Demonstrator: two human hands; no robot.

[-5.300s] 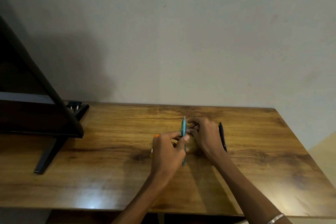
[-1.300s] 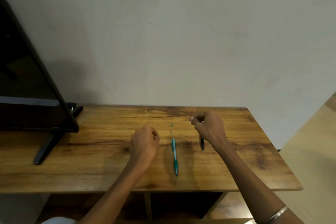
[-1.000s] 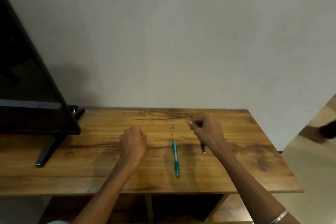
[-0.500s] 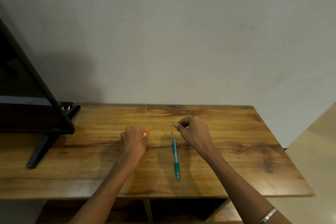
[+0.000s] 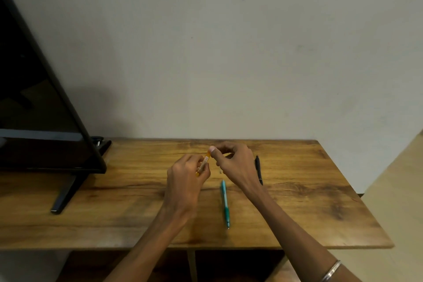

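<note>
Orange slim plastic pen [image 5: 203,165], held over the brown wooden table [image 5: 114,213]: my left hand [image 5: 185,181] grips its lower barrel, my right hand [image 5: 233,165] pinches the far tip; long axis tilts away and rightward.

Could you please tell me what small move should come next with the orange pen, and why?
Probably the right hand should twist or pull the far end of the orange pen: its fingertips pinch that end while the left hand grips the barrel. The teal pen and black pen lie aside.
</note>
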